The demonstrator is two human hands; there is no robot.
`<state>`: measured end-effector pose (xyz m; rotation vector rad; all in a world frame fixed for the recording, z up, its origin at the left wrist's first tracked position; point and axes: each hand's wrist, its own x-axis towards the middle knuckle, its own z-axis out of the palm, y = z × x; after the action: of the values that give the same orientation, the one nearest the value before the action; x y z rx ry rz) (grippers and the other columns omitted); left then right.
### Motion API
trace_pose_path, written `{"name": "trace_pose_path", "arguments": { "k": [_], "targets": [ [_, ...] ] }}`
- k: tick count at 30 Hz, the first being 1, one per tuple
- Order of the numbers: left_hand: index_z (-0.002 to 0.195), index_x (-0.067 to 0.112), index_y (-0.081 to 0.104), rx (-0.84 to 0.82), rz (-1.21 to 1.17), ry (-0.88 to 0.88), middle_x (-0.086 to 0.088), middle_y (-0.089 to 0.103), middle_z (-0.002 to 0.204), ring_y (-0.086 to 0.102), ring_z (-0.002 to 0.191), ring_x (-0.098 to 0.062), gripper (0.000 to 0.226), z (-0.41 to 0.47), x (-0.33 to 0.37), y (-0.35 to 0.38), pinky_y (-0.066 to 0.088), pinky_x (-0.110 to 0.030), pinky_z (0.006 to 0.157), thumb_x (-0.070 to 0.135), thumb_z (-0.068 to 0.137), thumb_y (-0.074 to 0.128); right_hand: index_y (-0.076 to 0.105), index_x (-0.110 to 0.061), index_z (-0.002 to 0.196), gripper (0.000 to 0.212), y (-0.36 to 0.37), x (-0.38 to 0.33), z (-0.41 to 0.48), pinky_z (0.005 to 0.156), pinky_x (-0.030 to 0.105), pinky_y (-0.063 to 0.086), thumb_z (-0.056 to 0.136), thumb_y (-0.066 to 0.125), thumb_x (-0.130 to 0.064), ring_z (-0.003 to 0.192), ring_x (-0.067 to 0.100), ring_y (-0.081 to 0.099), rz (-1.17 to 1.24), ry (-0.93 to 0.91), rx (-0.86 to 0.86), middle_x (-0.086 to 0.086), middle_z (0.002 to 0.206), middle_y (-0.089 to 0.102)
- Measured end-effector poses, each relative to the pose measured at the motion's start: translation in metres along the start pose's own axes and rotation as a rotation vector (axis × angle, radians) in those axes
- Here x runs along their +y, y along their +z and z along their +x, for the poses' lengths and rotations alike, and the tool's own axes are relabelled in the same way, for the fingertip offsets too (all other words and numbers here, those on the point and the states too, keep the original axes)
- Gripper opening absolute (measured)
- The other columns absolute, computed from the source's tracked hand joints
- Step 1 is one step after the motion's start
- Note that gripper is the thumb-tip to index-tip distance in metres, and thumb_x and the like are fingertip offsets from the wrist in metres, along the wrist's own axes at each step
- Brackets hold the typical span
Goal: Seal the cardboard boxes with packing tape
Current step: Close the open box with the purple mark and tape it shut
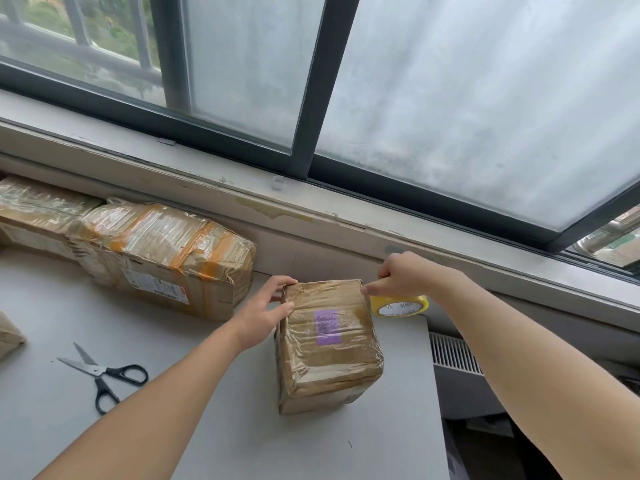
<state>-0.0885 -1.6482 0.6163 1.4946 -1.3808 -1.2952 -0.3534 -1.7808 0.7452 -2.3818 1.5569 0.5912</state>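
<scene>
A small cardboard box [327,344], wrapped in clear tape and bearing a purple label, stands on the grey table [214,393]. My left hand [266,306] grips its far left corner, thumb on the side and fingers over the top edge. At the box's far right corner, my right hand [398,275] holds a yellow roll of packing tape [400,306], with a fingertip touching that corner. The roll hangs just right of the box, partly hidden under the hand.
Black-handled scissors [104,374] lie open on the table at the left. A larger taped box [162,261] and another one [34,209] sit along the window sill [311,206]. Another package's corner [8,337] shows at the far left. The table's right edge drops beside a radiator grille [453,355].
</scene>
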Motion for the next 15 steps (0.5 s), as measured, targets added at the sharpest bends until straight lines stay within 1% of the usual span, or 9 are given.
{"name": "trace_pose_path", "arguments": {
  "k": [4, 8, 11, 13, 15],
  "targets": [
    [0.129, 0.045, 0.050, 0.013, -0.005, -0.006, 0.016, 0.053, 0.129, 0.046, 0.125, 0.005, 0.035, -0.002, 0.002, 0.001, 0.035, -0.034, 0.105, 0.022, 0.104, 0.057, 0.056, -0.015, 0.062, 0.064, 0.017, 0.007, 0.004, 0.057, 0.031, 0.035, 0.084, 0.060, -0.075, 0.062, 0.019, 0.050, 0.076, 0.012, -0.038, 0.002, 0.063, 0.054],
    [0.127, 0.049, 0.052, 0.015, -0.017, -0.024, 0.014, 0.056, 0.130, 0.049, 0.126, -0.001, 0.035, -0.002, 0.003, 0.000, 0.038, -0.038, 0.109, 0.022, 0.104, 0.058, 0.057, -0.015, 0.062, 0.063, 0.021, 0.012, 0.008, 0.058, 0.032, 0.037, 0.084, 0.060, -0.074, 0.063, 0.021, 0.052, 0.097, -0.005, -0.037, 0.002, 0.062, 0.054],
    [0.126, 0.050, 0.053, 0.029, -0.023, -0.026, 0.013, 0.057, 0.128, 0.051, 0.125, -0.003, 0.036, -0.002, 0.003, 0.001, 0.039, -0.039, 0.111, 0.021, 0.104, 0.059, 0.062, -0.013, 0.065, 0.065, 0.025, 0.012, 0.012, 0.058, 0.032, 0.040, 0.084, 0.059, -0.075, 0.063, 0.020, 0.054, 0.080, -0.025, -0.031, 0.001, 0.063, 0.058],
    [0.126, 0.049, 0.054, 0.035, -0.022, -0.035, 0.012, 0.058, 0.128, 0.052, 0.125, -0.004, 0.037, -0.003, 0.004, 0.001, 0.039, -0.038, 0.111, 0.020, 0.104, 0.059, 0.059, -0.015, 0.063, 0.067, 0.034, 0.014, 0.013, 0.056, 0.032, 0.037, 0.083, 0.058, -0.078, 0.061, 0.019, 0.051, 0.087, -0.030, -0.036, 0.001, 0.062, 0.057],
    [0.126, 0.050, 0.055, 0.036, -0.043, -0.054, 0.009, 0.059, 0.129, 0.054, 0.125, -0.006, 0.037, -0.003, 0.002, 0.001, 0.041, -0.038, 0.110, 0.021, 0.104, 0.058, 0.055, -0.017, 0.060, 0.067, 0.044, 0.019, 0.015, 0.055, 0.032, 0.034, 0.083, 0.057, -0.080, 0.059, 0.018, 0.049, 0.146, -0.030, -0.038, 0.000, 0.060, 0.053]
  ]
}}
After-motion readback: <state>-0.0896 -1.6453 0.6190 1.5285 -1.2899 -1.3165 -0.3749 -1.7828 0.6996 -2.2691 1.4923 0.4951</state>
